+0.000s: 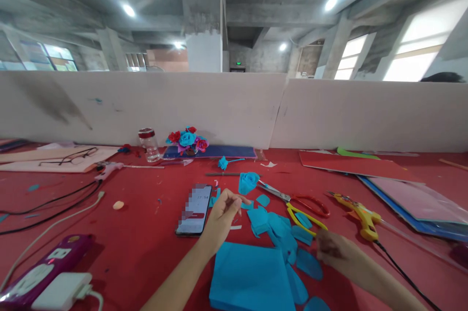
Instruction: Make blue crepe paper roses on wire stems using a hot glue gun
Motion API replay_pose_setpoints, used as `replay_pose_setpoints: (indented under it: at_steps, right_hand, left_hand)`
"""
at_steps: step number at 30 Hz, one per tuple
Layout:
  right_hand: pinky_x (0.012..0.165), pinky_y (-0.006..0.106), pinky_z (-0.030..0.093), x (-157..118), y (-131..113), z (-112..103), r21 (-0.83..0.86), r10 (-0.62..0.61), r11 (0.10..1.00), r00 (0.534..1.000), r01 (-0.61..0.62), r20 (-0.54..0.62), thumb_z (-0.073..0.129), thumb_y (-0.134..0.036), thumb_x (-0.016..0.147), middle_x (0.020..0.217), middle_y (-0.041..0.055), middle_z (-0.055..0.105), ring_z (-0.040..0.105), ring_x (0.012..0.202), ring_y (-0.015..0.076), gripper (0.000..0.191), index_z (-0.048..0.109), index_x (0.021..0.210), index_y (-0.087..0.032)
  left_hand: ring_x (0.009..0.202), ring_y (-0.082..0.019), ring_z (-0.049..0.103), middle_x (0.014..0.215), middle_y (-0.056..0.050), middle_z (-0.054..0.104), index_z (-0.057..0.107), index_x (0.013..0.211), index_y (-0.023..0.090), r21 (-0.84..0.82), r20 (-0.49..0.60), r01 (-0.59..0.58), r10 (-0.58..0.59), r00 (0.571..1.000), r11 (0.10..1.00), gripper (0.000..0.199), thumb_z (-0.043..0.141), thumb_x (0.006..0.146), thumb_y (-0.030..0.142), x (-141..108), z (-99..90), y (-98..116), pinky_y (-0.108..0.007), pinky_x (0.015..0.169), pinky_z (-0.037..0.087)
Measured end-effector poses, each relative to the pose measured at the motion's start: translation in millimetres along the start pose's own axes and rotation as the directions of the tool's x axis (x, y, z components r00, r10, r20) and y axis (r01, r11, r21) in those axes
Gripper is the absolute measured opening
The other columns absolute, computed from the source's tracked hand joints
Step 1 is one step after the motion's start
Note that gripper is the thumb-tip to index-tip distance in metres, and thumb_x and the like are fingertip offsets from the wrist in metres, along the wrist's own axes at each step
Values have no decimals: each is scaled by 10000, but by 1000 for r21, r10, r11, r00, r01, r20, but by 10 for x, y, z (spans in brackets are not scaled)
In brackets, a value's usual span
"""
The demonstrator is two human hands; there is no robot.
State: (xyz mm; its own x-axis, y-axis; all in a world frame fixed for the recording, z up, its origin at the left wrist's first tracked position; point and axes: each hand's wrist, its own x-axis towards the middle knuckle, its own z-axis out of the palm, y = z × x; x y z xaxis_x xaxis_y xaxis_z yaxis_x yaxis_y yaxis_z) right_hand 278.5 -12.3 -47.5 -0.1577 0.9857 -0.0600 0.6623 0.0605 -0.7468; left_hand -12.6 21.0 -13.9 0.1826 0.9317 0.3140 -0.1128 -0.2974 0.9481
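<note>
Left hand [224, 206] extends a finger [245, 200] rightward, grip seemingly apart; right hand [331, 246] is too blurred to tell.

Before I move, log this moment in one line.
left hand: near blue flower | right hand: blurred, near scissors | yellow glue gun: lying on table

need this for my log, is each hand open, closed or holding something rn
Left hand: fingers bent by a small blue piece; grip can't be told.
Right hand: blurred near the yellow handle; can't tell.
</note>
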Motion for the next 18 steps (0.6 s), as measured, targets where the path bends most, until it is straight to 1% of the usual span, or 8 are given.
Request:
replay_pose_setpoints:
  at_steps: [2, 3, 6, 8, 10, 13, 15, 18]
  right_hand:
    - [577, 280, 467, 25, 0, -26, 96, 24, 995, 1000, -25, 7, 540, -309, 606, 641, 22, 614, 596, 638, 192, 158, 518, 726, -210]
    - [584, 289, 472, 33, -7, -34, 90, 23, 996, 1000, -21, -15, 553, -322, 604, 649, 30, 628, 606, 647, 202, 178, 538, 737, -205]
    - [570, 299, 465, -12, -72, -11, -61, -33, 998, 998, 29, -61, 546, -340, 656, 649, 58, 659, 611, 627, 217, 152, 591, 668, -195]
    - [589, 295, 476, -117, -129, 56, -158, -85, 984, 996, 86, 11, 534, -322, 701, 677, 63, 680, 622, 636, 217, 166, 639, 660, -201]
    - [688, 306, 496, -259, -153, 155, -238, -153, 956, 984, 171, 94, 556, -305, 708, 817, 73, 704, 645, 744, 234, 173, 696, 768, -224]
    - [823, 347, 484, -429, -90, 297, -377, -192, 901, 977, 214, 95, 567, -278, 700, 1056, 103, 662, 625, 926, 270, 321, 678, 999, -246]
    - [837, 371, 486, -462, -5, 341, -451, -210, 863, 974, 227, 87, 501, -230, 734, 1072, 116, 655, 624, 943, 273, 347, 665, 1040, -233]
    - [798, 400, 506, -411, 92, 310, -503, -270, 827, 962, 252, 40, 433, -173, 745, 1018, 130, 674, 640, 906, 280, 370, 674, 1024, -209]
  left_hand:
    - [681, -138, 501, 863, -45, 648, 451, 689, 200, -2, 7, 5, -5, 1000, 1000, 242, 473, 859, 370, 1, 1, 9, -268, 685, 385]
    - [676, -138, 499, 853, -44, 647, 451, 688, 200, -2, 13, 5, -5, 1000, 1000, 243, 476, 857, 372, 1, 2, 9, -268, 686, 386]
    - [667, -139, 499, 832, -42, 643, 448, 684, 201, 5, 26, 8, -8, 1000, 1000, 253, 481, 852, 387, 3, -1, -1, -268, 678, 388]
    - [649, -137, 494, 826, -41, 640, 448, 693, 202, 9, 32, 13, -13, 999, 1000, 254, 479, 851, 398, 4, -4, -10, -267, 661, 389]
    - [668, -142, 500, 818, -43, 636, 450, 696, 201, 12, 39, 11, -12, 999, 1000, 256, 474, 852, 402, 3, -6, -12, -265, 654, 388]
    - [709, -152, 508, 814, -46, 630, 453, 687, 201, 17, 53, 9, -9, 999, 1000, 256, 472, 852, 396, -5, -5, 0, -264, 661, 383]
    - [697, -148, 500, 826, -44, 631, 460, 694, 201, 13, 61, 8, -9, 998, 1000, 240, 473, 854, 379, -12, -2, 10, -266, 667, 380]
    - [683, -144, 491, 844, -47, 636, 469, 699, 200, 6, 70, 11, -12, 997, 1000, 227, 470, 858, 361, -22, 5, 16, -276, 681, 378]
